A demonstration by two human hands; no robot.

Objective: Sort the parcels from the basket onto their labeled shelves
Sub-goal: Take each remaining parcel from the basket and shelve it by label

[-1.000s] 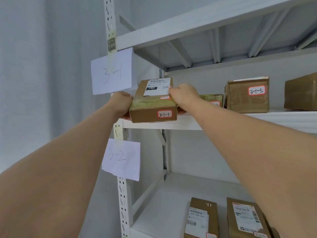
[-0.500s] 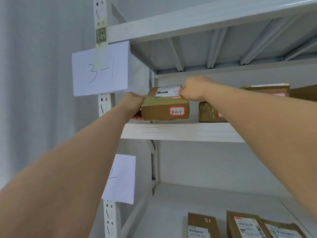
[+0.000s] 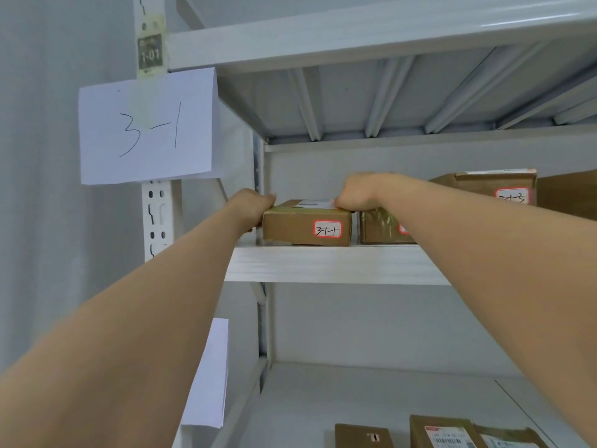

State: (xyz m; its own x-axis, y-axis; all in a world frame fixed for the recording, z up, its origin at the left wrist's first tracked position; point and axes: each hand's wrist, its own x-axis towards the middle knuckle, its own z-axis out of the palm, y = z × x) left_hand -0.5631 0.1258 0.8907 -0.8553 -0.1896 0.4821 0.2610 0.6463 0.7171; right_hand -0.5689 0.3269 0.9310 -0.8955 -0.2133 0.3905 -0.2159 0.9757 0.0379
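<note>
Two bare arms reach up to the white metal shelf (image 3: 336, 263) from below. At far left, a white paper sheet handwritten "3-1" (image 3: 147, 127) hangs on the perforated white upright post (image 3: 157, 218), under a small dark tag reading "1-01" (image 3: 150, 54). Lower down on that post hangs another white sheet (image 3: 210, 373), its writing hidden by the left arm.

Next comes the left hand (image 3: 253, 205), fingers curled around the left end of the flat brown cardboard parcel with a red-edged sticker marked "3-1-1" (image 3: 297, 227). That parcel sits on the shelf beside the "3-1" sign, at the shelf's left end, sticker facing out. The right hand (image 3: 358, 194) grips its upper right corner, fingers bent over the white shipping label on top.

Just to the right, very close, is a second brown taped parcel (image 3: 379, 226), mostly hidden behind the right forearm. Further right and farther back stands a taller brown box with a red-edged sticker (image 3: 494, 185); its writing is blurred.

On the lower shelf (image 3: 323, 399), at bottom right, three more brown parcels show only their tops: one (image 3: 363, 436), then one with a printed label (image 3: 442, 431), then a third (image 3: 510, 438).
</note>
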